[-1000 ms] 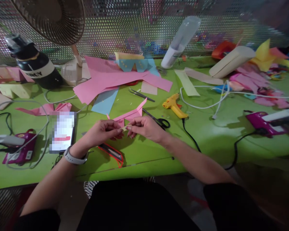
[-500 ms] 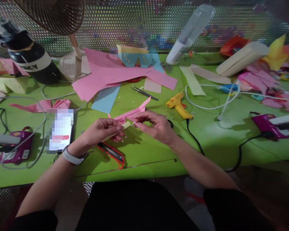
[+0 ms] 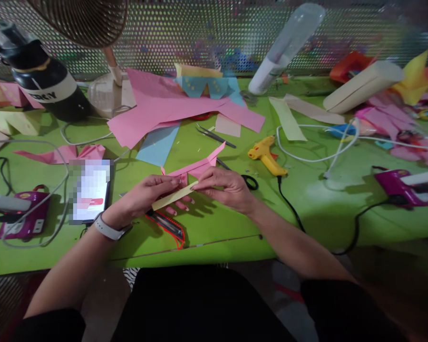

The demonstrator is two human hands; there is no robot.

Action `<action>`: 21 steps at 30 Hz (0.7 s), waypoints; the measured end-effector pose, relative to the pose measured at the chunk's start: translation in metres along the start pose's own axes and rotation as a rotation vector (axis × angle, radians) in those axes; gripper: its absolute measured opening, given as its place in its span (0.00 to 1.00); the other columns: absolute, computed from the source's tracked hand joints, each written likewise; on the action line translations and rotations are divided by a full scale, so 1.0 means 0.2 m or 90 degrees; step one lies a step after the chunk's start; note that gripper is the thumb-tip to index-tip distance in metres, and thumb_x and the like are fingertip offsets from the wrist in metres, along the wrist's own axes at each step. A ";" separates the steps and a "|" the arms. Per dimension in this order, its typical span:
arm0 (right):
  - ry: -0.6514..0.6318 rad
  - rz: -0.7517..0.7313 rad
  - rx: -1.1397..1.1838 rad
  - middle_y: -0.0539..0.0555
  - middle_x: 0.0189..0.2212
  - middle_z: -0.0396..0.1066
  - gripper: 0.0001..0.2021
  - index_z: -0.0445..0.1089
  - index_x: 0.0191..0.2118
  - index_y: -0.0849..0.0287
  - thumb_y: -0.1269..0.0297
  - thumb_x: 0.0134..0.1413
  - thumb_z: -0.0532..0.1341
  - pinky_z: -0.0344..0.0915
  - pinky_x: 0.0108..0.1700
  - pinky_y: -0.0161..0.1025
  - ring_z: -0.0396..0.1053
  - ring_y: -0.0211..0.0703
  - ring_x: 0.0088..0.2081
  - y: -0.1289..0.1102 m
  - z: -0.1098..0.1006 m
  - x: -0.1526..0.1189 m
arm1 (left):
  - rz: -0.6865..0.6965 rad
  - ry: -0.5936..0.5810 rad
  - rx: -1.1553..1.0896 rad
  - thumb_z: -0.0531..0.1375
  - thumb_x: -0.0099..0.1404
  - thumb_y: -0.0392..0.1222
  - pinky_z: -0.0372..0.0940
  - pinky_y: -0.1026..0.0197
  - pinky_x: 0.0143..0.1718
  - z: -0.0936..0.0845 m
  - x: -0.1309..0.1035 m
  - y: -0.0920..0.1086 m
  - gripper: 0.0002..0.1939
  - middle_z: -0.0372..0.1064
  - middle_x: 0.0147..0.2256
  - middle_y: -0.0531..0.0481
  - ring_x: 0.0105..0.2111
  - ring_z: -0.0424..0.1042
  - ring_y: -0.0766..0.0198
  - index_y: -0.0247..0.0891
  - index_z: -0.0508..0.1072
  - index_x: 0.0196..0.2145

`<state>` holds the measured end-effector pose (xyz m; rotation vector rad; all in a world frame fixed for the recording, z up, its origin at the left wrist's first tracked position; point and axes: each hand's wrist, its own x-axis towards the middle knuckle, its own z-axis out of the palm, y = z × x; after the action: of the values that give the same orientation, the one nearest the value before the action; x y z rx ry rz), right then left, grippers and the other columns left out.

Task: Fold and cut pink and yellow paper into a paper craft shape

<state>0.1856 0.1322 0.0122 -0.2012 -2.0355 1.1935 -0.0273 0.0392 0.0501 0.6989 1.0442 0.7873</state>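
The right hand (image 3: 228, 189) has its grip pinched closed on the far end of the yellow strip (image 3: 174, 196), whose long axis slants leftward and bodyward to the part-curled left hand (image 3: 147, 192), its hold unconfirmed.

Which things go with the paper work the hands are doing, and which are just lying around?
Seem to go with it:
- yellow paper strip, pinched by the right hand
- folded pink paper
- perhaps glue gun, scissors, cutter

Probably just there:
- phone
- black bottle
- fan
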 end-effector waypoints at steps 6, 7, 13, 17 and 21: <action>0.016 -0.018 -0.014 0.49 0.34 0.76 0.15 0.77 0.46 0.47 0.74 0.58 0.65 0.73 0.37 0.35 0.73 0.35 0.36 0.01 0.00 0.01 | 0.011 -0.004 0.047 0.66 0.62 0.43 0.71 0.69 0.29 -0.02 0.00 -0.01 0.14 0.80 0.37 0.44 0.35 0.79 0.64 0.33 0.77 0.43; 0.017 -0.019 -0.016 0.49 0.34 0.76 0.15 0.78 0.46 0.47 0.74 0.57 0.65 0.73 0.37 0.35 0.73 0.35 0.36 0.01 0.00 0.01 | 0.011 -0.009 0.053 0.66 0.62 0.44 0.71 0.69 0.29 -0.02 0.00 -0.01 0.14 0.80 0.37 0.43 0.35 0.79 0.63 0.33 0.76 0.43; 0.036 0.002 -0.001 0.49 0.34 0.77 0.12 0.78 0.44 0.48 0.72 0.58 0.65 0.74 0.38 0.37 0.73 0.36 0.36 0.03 0.00 0.02 | 0.022 -0.023 0.030 0.64 0.65 0.44 0.74 0.64 0.32 -0.04 0.00 -0.01 0.15 0.78 0.42 0.41 0.39 0.79 0.60 0.34 0.74 0.46; 0.073 0.070 0.002 0.50 0.36 0.77 0.08 0.79 0.41 0.51 0.69 0.58 0.65 0.74 0.38 0.37 0.74 0.37 0.37 -0.01 -0.03 0.06 | 0.051 0.012 0.001 0.63 0.65 0.46 0.73 0.62 0.30 -0.05 0.00 -0.01 0.18 0.78 0.45 0.41 0.37 0.80 0.58 0.36 0.73 0.50; 0.165 0.130 -0.039 0.51 0.34 0.77 0.05 0.78 0.39 0.54 0.67 0.56 0.66 0.73 0.36 0.36 0.74 0.36 0.35 -0.05 -0.11 0.13 | 0.070 0.026 0.001 0.61 0.64 0.55 0.72 0.63 0.29 -0.07 0.01 -0.01 0.23 0.79 0.41 0.39 0.33 0.79 0.58 0.32 0.75 0.47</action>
<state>0.1848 0.1543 0.0397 -0.5761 -1.8559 1.1614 -0.0395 0.0418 0.0424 0.7492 1.0506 0.8979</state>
